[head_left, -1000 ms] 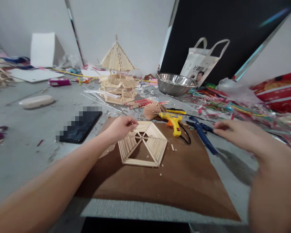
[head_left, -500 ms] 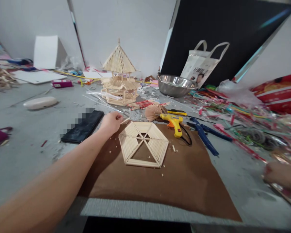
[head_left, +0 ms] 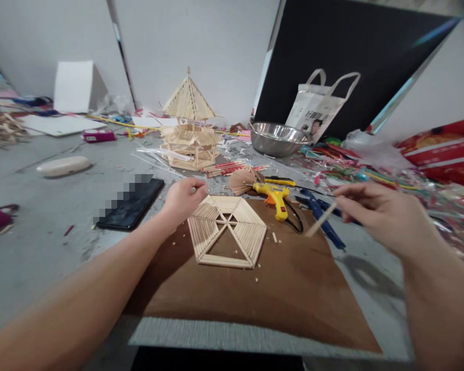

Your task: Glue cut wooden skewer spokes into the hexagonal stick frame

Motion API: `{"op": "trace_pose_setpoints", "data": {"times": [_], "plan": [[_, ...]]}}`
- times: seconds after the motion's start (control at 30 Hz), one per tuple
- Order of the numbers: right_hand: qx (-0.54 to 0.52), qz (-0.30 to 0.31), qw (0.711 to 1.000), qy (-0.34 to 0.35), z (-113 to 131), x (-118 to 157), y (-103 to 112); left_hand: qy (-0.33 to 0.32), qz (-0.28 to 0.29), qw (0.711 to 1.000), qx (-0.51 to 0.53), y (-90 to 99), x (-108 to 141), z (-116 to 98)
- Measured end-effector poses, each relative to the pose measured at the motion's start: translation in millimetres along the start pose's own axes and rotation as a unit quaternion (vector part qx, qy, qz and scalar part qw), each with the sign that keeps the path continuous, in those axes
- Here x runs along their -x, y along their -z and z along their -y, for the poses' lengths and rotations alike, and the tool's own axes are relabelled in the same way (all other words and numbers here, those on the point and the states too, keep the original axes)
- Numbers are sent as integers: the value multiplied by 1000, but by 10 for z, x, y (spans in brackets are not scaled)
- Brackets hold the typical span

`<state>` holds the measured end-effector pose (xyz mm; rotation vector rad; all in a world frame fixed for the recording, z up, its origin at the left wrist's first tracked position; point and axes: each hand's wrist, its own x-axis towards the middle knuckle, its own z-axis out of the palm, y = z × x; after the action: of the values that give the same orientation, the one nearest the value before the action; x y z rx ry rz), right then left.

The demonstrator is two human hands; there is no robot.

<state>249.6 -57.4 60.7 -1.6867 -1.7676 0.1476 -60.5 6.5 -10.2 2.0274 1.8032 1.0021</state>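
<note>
left hand (head_left: pixel 183 198), frame centre: fingers curled at hexagon frame (head_left: pixel 227 230) edge | right hand (head_left: pixel 375 214), right: fingers pinching wooden stick (head_left: pixel 320 220) | brown sheet (head_left: pixel 294 283) beneath

Pale wall (head_left: pixel 216 46), black board (head_left: pixel 344 56), grey floor (head_left: pixel 42 247).

You were working in a hobby craft space set up on a grey desk (head_left: pixel 38 257). A finished stick-built pagoda model (head_left: pixel 188 129) stood at the back, and a flat hexagonal stick panel (head_left: pixel 227 230) lay on a brown work mat (head_left: pixel 278 288). A yellow glue gun (head_left: pixel 274 197) and blue-handled cutters (head_left: pixel 324 219) lay beside the panel. Loose sticks, colourful scraps and offcuts littered the surface around a steel bowl (head_left: pixel 278 138), against plain white walls.
</note>
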Motion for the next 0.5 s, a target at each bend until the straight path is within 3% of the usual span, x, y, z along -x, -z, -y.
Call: {"op": "trace_pose_setpoints", "data": {"times": [0.07, 0.13, 0.23, 0.33, 0.5], "plan": [[-219, 52, 974, 2, 240, 5, -273, -34, 52, 997, 38, 31, 55, -114], [-359, 113, 926, -18, 377, 36, -541, -89, 155, 981, 80, 62, 117, -225], [-427, 175, 885, -67, 421, 105, -833, -133, 274, 947, 105, 88, 202, -351], [-451, 187, 868, -92, 352, 156, -952, -152, 320, 927, 123, 76, 253, -406], [-469, 189, 857, -101, 255, 177, -934, -137, 358, 921, 70, 20, 297, -414]]}}
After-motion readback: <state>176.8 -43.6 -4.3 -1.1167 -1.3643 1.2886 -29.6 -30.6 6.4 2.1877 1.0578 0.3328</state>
